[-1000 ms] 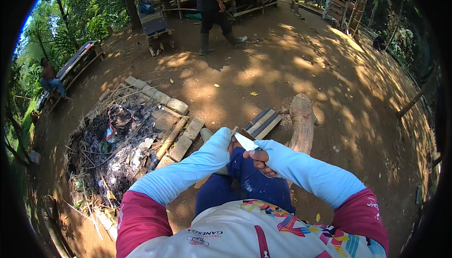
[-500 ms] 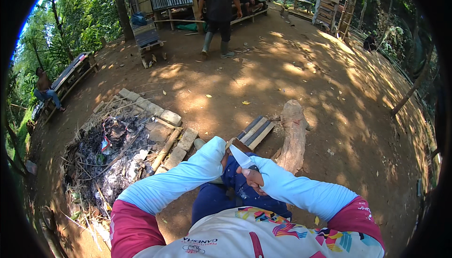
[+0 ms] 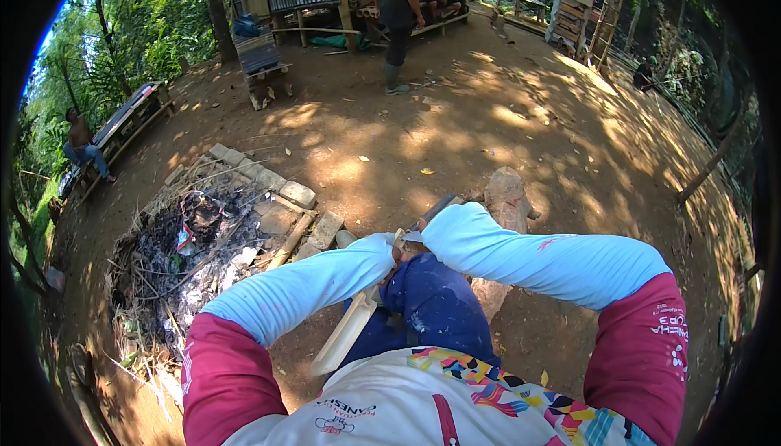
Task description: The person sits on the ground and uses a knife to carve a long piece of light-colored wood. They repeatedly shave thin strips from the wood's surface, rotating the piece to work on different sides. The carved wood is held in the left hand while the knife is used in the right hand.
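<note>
My two forearms in light blue sleeves meet above my blue-trousered knee (image 3: pixel 439 308). My left hand (image 3: pixel 389 252) is closed around a long pale strip of carved wood (image 3: pixel 348 330), which runs down and left beneath that forearm. My right hand (image 3: pixel 416 239) is pressed against the left one and grips a knife (image 3: pixel 409 237); only a small bright bit of blade shows between the hands. The sleeves hide most of both hands.
A thick log (image 3: pixel 508 198) lies just beyond my hands, with dark planks (image 3: pixel 435 208) beside it. A stone-edged ash and rubbish pit (image 3: pixel 203 243) lies to the left. One person stands (image 3: pixel 397 7) by a hut, and another sits (image 3: pixel 81 147) on a bench at far left. A wooden crate (image 3: pixel 260 60) stands on the dirt.
My hands dropped closer to my knee and the knife blade, earlier raised and plain to see, is nearly hidden. The pale wood strip now shows under my left forearm. The standing person shifted right.
</note>
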A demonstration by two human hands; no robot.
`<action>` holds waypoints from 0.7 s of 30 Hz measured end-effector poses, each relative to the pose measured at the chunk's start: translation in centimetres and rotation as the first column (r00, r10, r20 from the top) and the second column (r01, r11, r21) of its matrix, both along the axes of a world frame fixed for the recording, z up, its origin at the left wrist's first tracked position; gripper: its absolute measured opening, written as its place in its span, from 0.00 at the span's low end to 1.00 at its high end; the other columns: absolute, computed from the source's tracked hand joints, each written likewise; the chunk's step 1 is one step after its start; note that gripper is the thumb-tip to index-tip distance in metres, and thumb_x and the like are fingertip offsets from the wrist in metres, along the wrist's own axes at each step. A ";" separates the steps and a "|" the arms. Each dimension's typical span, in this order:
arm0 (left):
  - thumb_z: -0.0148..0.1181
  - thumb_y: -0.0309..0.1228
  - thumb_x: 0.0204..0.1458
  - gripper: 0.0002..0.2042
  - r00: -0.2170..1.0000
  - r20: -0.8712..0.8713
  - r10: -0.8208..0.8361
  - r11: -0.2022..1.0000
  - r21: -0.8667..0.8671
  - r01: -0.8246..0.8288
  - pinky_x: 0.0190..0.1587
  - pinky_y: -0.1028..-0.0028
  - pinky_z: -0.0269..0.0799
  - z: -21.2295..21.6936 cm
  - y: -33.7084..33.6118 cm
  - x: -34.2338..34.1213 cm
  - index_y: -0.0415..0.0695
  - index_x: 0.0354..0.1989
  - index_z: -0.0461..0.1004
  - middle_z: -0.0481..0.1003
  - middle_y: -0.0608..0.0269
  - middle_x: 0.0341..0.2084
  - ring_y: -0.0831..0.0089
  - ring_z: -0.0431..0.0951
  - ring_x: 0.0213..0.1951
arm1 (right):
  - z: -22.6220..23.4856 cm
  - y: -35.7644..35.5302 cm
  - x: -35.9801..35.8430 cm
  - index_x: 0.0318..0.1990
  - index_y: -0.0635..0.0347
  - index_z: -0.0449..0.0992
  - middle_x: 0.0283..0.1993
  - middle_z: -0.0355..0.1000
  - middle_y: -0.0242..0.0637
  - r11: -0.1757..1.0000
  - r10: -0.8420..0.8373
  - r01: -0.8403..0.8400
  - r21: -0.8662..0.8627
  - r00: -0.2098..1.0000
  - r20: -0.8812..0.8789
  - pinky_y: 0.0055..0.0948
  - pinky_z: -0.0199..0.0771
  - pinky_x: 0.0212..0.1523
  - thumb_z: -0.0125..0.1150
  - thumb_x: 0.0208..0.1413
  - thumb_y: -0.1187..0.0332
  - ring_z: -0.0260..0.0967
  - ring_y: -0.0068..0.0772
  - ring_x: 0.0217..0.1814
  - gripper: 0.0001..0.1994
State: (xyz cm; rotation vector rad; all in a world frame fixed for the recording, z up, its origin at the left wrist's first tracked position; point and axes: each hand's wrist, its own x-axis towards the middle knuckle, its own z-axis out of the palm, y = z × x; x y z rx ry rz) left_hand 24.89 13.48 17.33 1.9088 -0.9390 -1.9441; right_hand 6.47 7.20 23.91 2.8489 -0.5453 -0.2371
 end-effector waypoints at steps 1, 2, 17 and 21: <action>0.45 0.31 0.59 0.08 1.000 -0.004 -0.027 1.000 0.011 0.027 0.31 0.76 0.64 -0.2 -0.2 0.1 0.44 0.32 0.71 0.68 0.63 0.23 0.72 0.67 0.27 | -0.2 -0.5 0.7 0.40 0.60 0.79 0.26 0.76 0.43 0.994 0.104 -0.103 -0.023 0.993 0.059 0.43 0.76 0.29 0.55 0.57 0.62 0.78 0.47 0.33 0.12; 0.45 0.31 0.59 0.08 0.999 -0.014 -0.038 0.999 0.010 0.038 0.31 0.77 0.64 -0.5 -0.5 0.2 0.44 0.32 0.71 0.68 0.63 0.23 0.73 0.68 0.27 | -0.3 -0.8 0.9 0.42 0.60 0.78 0.27 0.76 0.43 0.994 0.107 -0.107 -0.021 0.994 0.002 0.43 0.76 0.30 0.55 0.57 0.62 0.78 0.47 0.34 0.13; 0.45 0.25 0.60 0.07 0.763 -0.352 0.542 0.693 -0.326 -0.643 0.28 0.84 0.63 -5.3 -1.1 -0.1 0.45 0.32 0.70 0.68 0.67 0.24 0.81 0.68 0.27 | -6.9 -0.2 -2.2 0.57 0.56 0.71 0.27 0.69 0.34 0.123 -0.641 0.078 0.989 0.767 0.019 0.31 0.65 0.25 0.56 0.62 0.62 0.65 0.31 0.23 0.17; 0.46 0.22 0.60 0.05 0.967 -0.037 0.254 0.555 -0.813 -0.177 0.30 0.82 0.65 -4.4 2.1 1.1 0.44 0.39 0.69 0.69 0.67 0.26 0.80 0.69 0.27 | -3.2 3.2 -2.2 0.59 0.55 0.66 0.20 0.55 0.25 -0.571 -0.565 -0.074 0.817 0.758 -0.326 0.23 0.52 0.15 0.54 0.65 0.62 0.50 0.17 0.15 0.18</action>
